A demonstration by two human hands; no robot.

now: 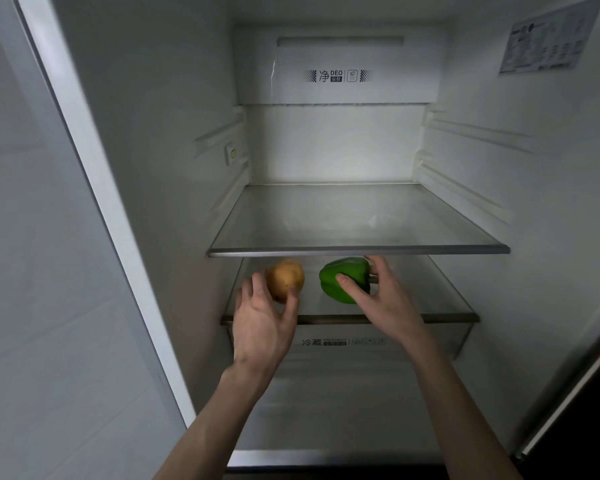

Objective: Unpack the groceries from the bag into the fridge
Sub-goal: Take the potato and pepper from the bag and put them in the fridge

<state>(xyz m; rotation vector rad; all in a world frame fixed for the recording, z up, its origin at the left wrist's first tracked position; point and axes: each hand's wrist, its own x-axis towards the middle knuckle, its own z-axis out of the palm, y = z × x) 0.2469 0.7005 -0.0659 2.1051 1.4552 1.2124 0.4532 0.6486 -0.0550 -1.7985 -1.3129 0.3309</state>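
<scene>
The fridge stands open in front of me. My left hand (pixel 262 322) grips a yellow-brown potato (pixel 286 277) with thumb and fingers, just above the left part of the lower glass shelf (pixel 430 318). My right hand (pixel 378 297) wraps around a green bell pepper (pixel 340 278) at the middle of the same shelf, thumb on its front and fingers behind it. Whether either vegetable rests on the glass I cannot tell. The grocery bag is out of view.
An upper glass shelf (pixel 357 251) juts out right above both hands, with nothing on it. Under the lower shelf sits a clear drawer (pixel 430 341) with a printed label. The fridge's left wall (pixel 146 168) and a door edge (pixel 561 403) at lower right bound the space.
</scene>
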